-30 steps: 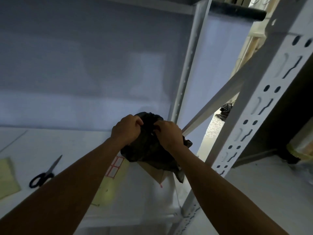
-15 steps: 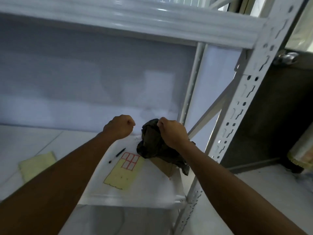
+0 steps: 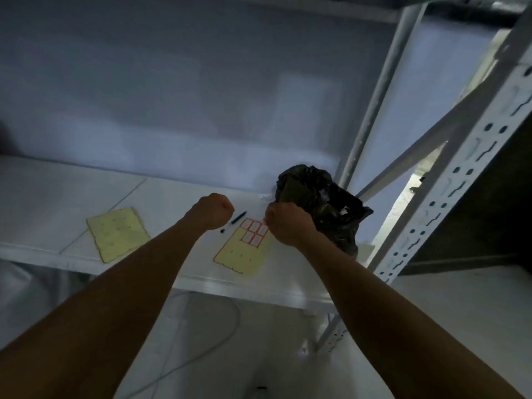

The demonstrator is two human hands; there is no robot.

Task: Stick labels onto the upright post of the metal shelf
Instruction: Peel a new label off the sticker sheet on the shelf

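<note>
Six labels [image 3: 254, 235] are left on the sheet [image 3: 241, 254], at 9 o'clock from the right hand [image 3: 288, 224]. A black bag [image 3: 319, 203] is gripped by that hand; the left hand [image 3: 214, 210] is fisted, seemingly empty, slightly farther away.

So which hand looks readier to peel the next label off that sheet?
The left hand, probably. It's a closed fist with nothing visible in it, beside the label sheet on the shelf. The right hand is gripping the black bag.
</note>
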